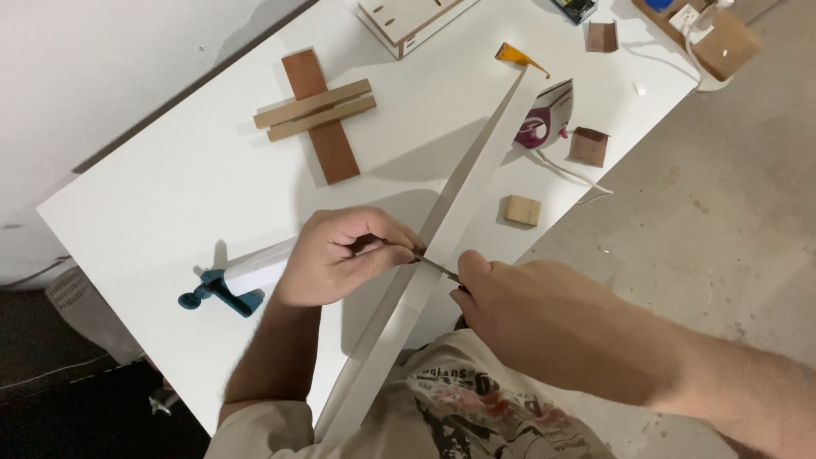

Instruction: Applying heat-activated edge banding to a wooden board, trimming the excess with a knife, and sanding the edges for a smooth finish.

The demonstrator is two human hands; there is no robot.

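Near, at six o'clock: left hand curled, pressing long white board to steady its edge. Right hand pinching thin blade against that edge at centre. Blue clamp at nine o'clock. Farther, toward twelve: crossed wood strips, iron at one.

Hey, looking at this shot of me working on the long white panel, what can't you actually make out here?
Head view:
- The thin blade: its handle is hidden inside the right hand.
- The left hand: curled fingers hide what they pinch.
- The blue clamp: partly behind the left hand.
- The long white panel: its near end is hidden behind the shirt.
- The wooden box: cut by the top edge.
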